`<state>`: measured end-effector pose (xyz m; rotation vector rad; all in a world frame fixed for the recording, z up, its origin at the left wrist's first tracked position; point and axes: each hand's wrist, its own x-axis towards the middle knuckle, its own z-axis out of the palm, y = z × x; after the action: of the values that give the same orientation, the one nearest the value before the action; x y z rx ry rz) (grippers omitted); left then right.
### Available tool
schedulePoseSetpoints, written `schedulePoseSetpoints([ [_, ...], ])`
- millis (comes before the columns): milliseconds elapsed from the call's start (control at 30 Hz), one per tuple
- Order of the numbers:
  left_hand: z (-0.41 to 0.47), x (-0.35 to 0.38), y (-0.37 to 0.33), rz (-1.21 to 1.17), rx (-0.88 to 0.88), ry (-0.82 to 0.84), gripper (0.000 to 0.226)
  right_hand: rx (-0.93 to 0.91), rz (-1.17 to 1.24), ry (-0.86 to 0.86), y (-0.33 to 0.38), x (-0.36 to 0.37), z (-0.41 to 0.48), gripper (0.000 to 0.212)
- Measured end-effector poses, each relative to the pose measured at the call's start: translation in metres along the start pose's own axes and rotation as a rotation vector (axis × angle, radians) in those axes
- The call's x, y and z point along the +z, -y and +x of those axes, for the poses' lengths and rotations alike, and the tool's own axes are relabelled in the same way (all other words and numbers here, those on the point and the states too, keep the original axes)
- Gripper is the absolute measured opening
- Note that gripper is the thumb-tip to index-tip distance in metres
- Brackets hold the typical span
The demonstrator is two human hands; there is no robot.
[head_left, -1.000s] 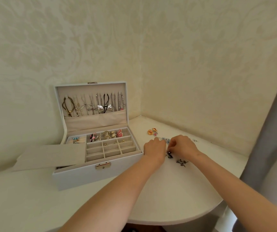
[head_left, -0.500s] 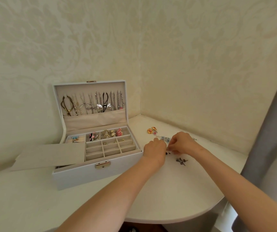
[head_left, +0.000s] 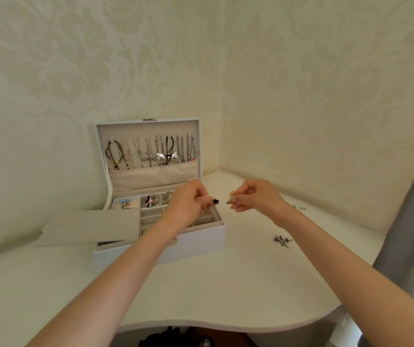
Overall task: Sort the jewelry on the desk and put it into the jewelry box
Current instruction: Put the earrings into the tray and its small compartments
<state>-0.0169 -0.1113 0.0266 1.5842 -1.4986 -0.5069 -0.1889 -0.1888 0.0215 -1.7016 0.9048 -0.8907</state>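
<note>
Left hand (head_left: 188,205): raised over the right end of the open jewelry box (head_left: 200,242) at frame centre, fingers curled, thumb and forefinger pinching a black stud (head_left: 216,201). Right hand (head_left: 257,197): raised just right of the box, fingers curled, fingertips pinching a dark bit (head_left: 228,202) too small to identify. The hands are close but apart. An orange-gold piece (head_left: 232,194) sits at the right fingertips; whether it is held cannot be told. Dark pieces (head_left: 283,240) lie on the desk (head_left: 226,284) at right. Necklaces (head_left: 150,152) hang in the lid.
</note>
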Motion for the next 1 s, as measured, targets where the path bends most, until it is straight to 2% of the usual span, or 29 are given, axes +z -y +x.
schedulePoseSetpoints([
  [233, -0.009, -0.068, 0.044, 0.073, -0.112, -0.056, 0.023, -0.081, -0.039, 0.086, 0.020, 0.047, 0.009, 0.019],
  [467, -0.008, -0.088, 0.061, 0.457, -0.079, -0.121, 0.036, -0.139, -0.201, 0.113, 0.033, 0.101, 0.025, 0.015],
  [600, -0.011, -0.089, 0.065, 0.580, -0.096, -0.105, 0.030, -0.162, -0.323, 0.118, 0.032, 0.122, 0.033, 0.015],
  [667, -0.012, -0.090, 0.067, 0.602, -0.087, -0.120, 0.028, -0.170, -0.346, 0.138, 0.033, 0.127, 0.035, 0.005],
  [767, -0.013, -0.092, 0.070, 0.578, -0.073, -0.137, 0.025, -0.165, -0.367, 0.149, 0.036, 0.133, 0.034, 0.012],
  [1000, -0.014, -0.097, 0.073, 0.524, -0.056, -0.168, 0.024, -0.172, -0.502, 0.172, 0.032, 0.144, 0.043, 0.010],
])
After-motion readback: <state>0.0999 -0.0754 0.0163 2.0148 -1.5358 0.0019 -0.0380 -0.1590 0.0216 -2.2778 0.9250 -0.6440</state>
